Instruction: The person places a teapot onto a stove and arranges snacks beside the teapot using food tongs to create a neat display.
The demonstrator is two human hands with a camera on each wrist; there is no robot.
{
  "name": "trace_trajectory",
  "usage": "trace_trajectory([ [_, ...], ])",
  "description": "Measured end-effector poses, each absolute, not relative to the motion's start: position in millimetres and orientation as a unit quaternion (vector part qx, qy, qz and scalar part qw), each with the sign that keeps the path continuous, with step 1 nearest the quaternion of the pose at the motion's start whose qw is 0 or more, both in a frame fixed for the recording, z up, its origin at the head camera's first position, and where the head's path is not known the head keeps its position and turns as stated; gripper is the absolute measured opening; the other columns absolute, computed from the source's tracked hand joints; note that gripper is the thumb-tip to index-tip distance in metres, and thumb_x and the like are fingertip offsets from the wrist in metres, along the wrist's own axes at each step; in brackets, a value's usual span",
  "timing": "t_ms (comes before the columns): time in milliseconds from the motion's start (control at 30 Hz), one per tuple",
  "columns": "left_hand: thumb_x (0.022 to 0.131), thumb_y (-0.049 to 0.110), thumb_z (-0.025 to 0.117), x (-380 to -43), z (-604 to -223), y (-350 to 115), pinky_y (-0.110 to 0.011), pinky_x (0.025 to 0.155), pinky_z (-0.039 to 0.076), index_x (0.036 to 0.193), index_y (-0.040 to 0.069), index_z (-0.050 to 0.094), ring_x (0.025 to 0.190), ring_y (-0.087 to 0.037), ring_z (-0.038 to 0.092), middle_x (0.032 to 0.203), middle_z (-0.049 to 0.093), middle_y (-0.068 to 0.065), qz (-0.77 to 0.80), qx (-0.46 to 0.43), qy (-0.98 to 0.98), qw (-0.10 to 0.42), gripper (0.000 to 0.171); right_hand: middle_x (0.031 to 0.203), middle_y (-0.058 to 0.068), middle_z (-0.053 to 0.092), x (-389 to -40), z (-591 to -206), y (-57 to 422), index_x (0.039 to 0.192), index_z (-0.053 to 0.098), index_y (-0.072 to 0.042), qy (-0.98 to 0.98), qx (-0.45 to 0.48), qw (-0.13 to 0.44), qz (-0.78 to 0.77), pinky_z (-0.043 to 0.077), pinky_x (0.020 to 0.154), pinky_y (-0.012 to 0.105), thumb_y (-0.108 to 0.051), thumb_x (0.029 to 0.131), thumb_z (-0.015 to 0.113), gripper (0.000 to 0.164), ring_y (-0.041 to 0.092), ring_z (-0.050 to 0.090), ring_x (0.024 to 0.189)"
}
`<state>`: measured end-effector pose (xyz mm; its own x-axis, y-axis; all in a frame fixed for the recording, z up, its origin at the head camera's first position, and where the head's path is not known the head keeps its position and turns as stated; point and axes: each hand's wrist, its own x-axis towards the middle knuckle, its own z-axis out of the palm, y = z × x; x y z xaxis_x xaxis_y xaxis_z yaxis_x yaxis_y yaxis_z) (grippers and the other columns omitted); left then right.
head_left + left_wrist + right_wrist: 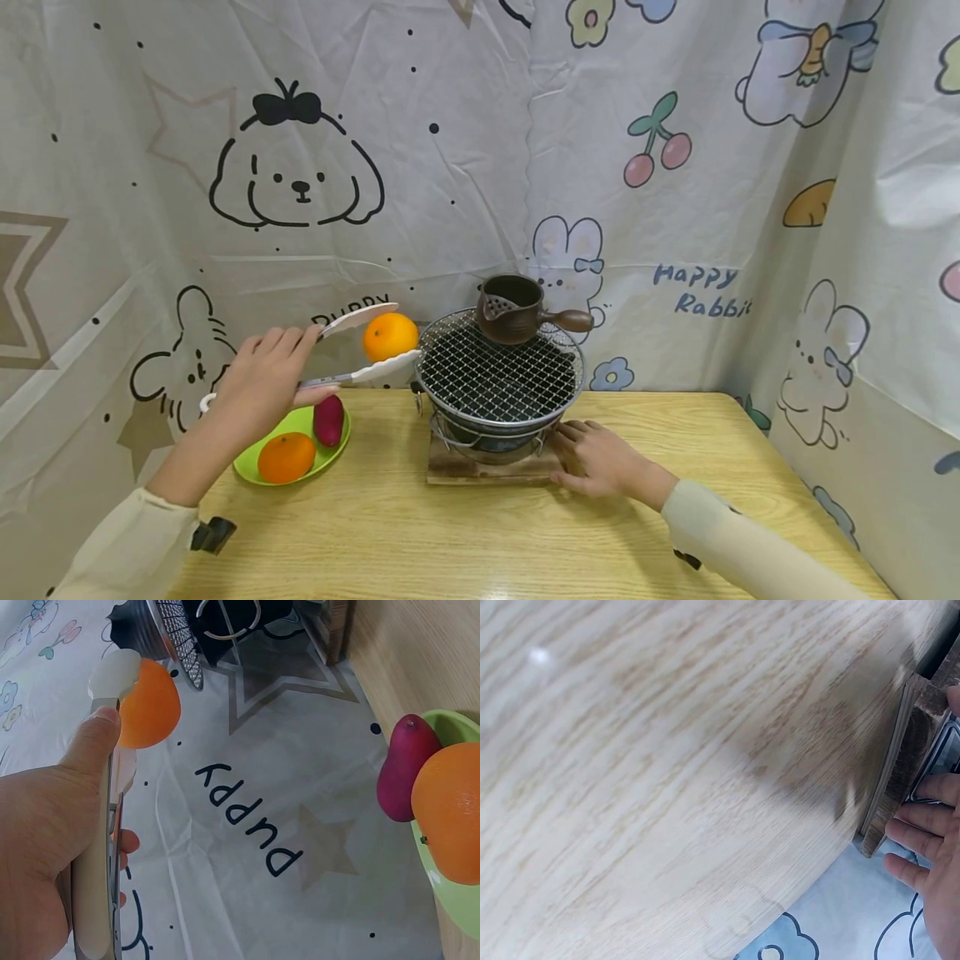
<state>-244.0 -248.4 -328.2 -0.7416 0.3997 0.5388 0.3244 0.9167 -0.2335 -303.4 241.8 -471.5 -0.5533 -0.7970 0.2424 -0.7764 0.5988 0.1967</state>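
Note:
My left hand (266,379) grips a pair of tongs (386,365) with pale, scalloped tips. Between those tips an orange (391,337) hangs in the air, left of the round grill's wire mesh (498,375). On the far side of the mesh stands a brown side-handled pot (513,312), its handle pointing right. My right hand (600,458) touches the right end of the wooden base (487,468) under the grill. In the right wrist view its fingers (911,836) reach along the base's end, fairly straight; part of that hand is outside the frame.
A green plate (247,468) stands at the table's left, below my left forearm, bearing another orange (287,458) and a purple, sweet-potato-like piece (328,421). A printed cloth (465,167) hangs close behind the grill and along both sides of the wooden table (390,533).

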Motion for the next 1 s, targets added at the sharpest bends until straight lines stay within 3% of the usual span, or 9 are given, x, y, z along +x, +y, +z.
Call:
trace_trajectory([
  [67, 0.093, 0.081, 0.027, -244, -326, -247, -0.055, 0.089, 0.051, 0.143, -0.004, 0.049, 0.108, -0.039, 0.057, 0.12, 0.063, -0.024, 0.062, -0.195, -0.93, 0.304, 0.101, 0.134, 0.017, 0.066, -303, -472, 242, 0.135, 0.064, -0.002, -0.88, 0.447, 0.156, -0.032, 0.053, 0.102, 0.047, -0.048, 0.099, 0.057, 0.059, 0.032, 0.065, 0.12],
  [167, 0.09, 0.067, 0.06, -244, -324, -247, -0.055, 0.089, 0.051, 0.141, -0.004, 0.049, 0.108, -0.039, 0.057, 0.121, 0.063, -0.024, 0.062, -0.197, -0.928, 0.309, 0.088, 0.133, 0.016, 0.067, -303, -472, 242, 0.134, 0.064, -0.002, -0.879, 0.448, 0.161, -0.029, 0.054, 0.102, 0.046, -0.048, 0.099, 0.057, 0.059, 0.031, 0.066, 0.118],
  [233, 0.091, 0.068, 0.058, -245, -323, -247, -0.055, 0.088, 0.051, 0.14, -0.004, 0.05, 0.107, -0.039, 0.057, 0.12, 0.063, -0.024, 0.061, -0.201, -0.925, 0.317, 0.088, 0.133, 0.016, 0.067, -303, -472, 242, 0.134, 0.064, -0.001, -0.878, 0.449, 0.163, -0.028, 0.054, 0.101, 0.047, -0.048, 0.098, 0.058, 0.059, 0.031, 0.067, 0.117],
  [400, 0.091, 0.08, 0.004, -248, -319, -246, -0.055, 0.082, 0.052, 0.136, -0.003, 0.051, 0.102, -0.039, 0.058, 0.116, 0.064, -0.023, 0.059, -0.216, -0.912, 0.345, 0.106, 0.133, 0.018, 0.067, -302, -472, 242, 0.135, 0.063, 0.0, -0.877, 0.45, 0.167, -0.029, 0.055, 0.1, 0.047, -0.048, 0.098, 0.059, 0.061, 0.032, 0.067, 0.116],
  [533, 0.09, 0.081, 0.001, -248, -313, -244, -0.054, 0.082, 0.053, 0.135, -0.003, 0.052, 0.101, -0.039, 0.059, 0.114, 0.065, -0.023, 0.054, -0.22, -0.911, 0.346, 0.108, 0.135, 0.019, 0.066, -301, -472, 242, 0.135, 0.063, 0.0, -0.879, 0.447, 0.165, -0.029, 0.055, 0.1, 0.047, -0.048, 0.098, 0.059, 0.061, 0.033, 0.067, 0.117],
  [633, 0.09, 0.082, 0.007, -249, -310, -243, -0.055, 0.086, 0.052, 0.137, -0.002, 0.052, 0.105, -0.039, 0.059, 0.117, 0.065, -0.023, 0.054, -0.221, -0.916, 0.331, 0.107, 0.136, 0.019, 0.065, -301, -472, 242, 0.137, 0.062, 0.001, -0.881, 0.443, 0.162, -0.031, 0.054, 0.101, 0.047, -0.048, 0.098, 0.058, 0.062, 0.033, 0.067, 0.118],
  [733, 0.093, 0.078, 0.04, -249, -306, -241, -0.055, 0.091, 0.052, 0.14, -0.003, 0.051, 0.109, -0.039, 0.058, 0.121, 0.064, -0.023, 0.06, -0.221, -0.92, 0.317, 0.094, 0.137, 0.019, 0.065, -300, -472, 241, 0.137, 0.061, 0.0, -0.883, 0.441, 0.159, -0.031, 0.054, 0.1, 0.047, -0.049, 0.099, 0.057, 0.063, 0.033, 0.067, 0.118],
  [833, 0.088, 0.061, 0.069, -250, -302, -238, -0.055, 0.093, 0.051, 0.142, -0.004, 0.05, 0.112, -0.038, 0.057, 0.124, 0.063, -0.023, 0.069, -0.219, -0.923, 0.309, 0.086, 0.136, 0.019, 0.065, -300, -472, 241, 0.137, 0.062, 0.0, -0.883, 0.441, 0.16, -0.029, 0.055, 0.1, 0.047, -0.048, 0.098, 0.058, 0.062, 0.033, 0.067, 0.117],
  [1000, 0.086, 0.053, 0.075, -251, -294, -232, -0.055, 0.095, 0.051, 0.143, -0.004, 0.05, 0.113, -0.037, 0.056, 0.124, 0.063, -0.022, 0.075, -0.217, -0.925, 0.302, 0.084, 0.136, 0.019, 0.065, -300, -472, 241, 0.137, 0.062, 0.0, -0.882, 0.442, 0.163, -0.027, 0.055, 0.1, 0.047, -0.048, 0.098, 0.058, 0.061, 0.033, 0.067, 0.117],
])
